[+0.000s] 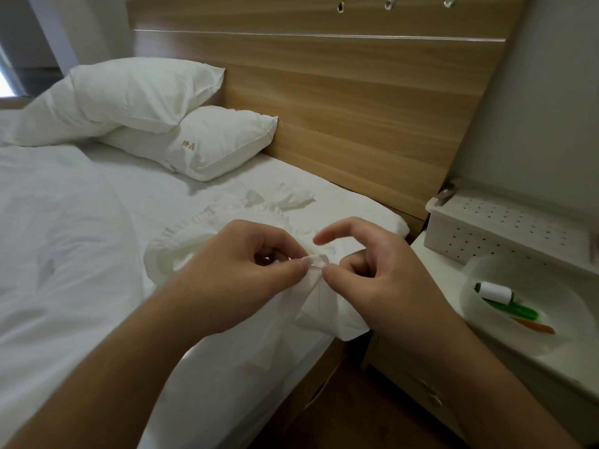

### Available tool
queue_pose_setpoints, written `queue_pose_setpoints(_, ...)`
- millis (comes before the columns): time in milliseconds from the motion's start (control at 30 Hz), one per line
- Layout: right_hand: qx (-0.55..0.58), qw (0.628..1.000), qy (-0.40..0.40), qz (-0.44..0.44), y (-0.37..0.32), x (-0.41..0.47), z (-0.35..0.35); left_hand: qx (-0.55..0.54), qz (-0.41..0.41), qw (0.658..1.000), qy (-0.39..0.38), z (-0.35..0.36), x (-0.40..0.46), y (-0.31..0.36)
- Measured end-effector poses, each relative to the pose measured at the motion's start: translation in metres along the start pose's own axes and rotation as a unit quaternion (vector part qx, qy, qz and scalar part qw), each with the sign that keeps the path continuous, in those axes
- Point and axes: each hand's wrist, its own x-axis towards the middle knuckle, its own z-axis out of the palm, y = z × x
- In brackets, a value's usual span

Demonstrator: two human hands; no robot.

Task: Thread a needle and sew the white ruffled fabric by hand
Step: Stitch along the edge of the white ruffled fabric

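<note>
- Head view: a person's left hand (240, 270) pinches a gathered fold of the white ruffled fabric (311, 306) between thumb and forefinger, over the edge of a white-sheeted bed (64, 254).
- The right hand (372, 270) meets it from the other side, thumb and a curled finger closed narrowly on the thin needle (316, 265), which lies across the fold; its index finger is lifted free.
- The rest of the fabric trails back onto the mattress, its ruffled rim curving behind the hands.
- On the bedside table (453, 286) to the right, a translucent bowl (551, 345) holds a white thread spool (494, 292) and green and orange items; a perforated white box (505, 228) stands behind it.
- Two white pillows (168, 118) lean on the wooden headboard (356, 108).
</note>
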Motion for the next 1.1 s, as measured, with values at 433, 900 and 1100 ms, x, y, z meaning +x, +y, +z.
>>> queue_pose_setpoints(433, -0.049, 0.998, -0.035, -0.002, 0.0033, 0.0036, -0.0005, 0.056, 0.006, 0.998, -0.001, 0.0015, -0.0003, 0.0007)
queue_pose_setpoints(900, -0.075, 0.997, -0.019, -0.010, 0.0051, 0.0026, -0.0002, 0.089, 0.002, 0.996, 0.004, 0.0016, 0.0021, -0.0002)
queue_pose_setpoints(1100, -0.100, 0.995, -0.010, -0.011, 0.0074, 0.0023, 0.0019, 0.102, 0.019, 0.995, 0.003, 0.0035, 0.0001, -0.0009)
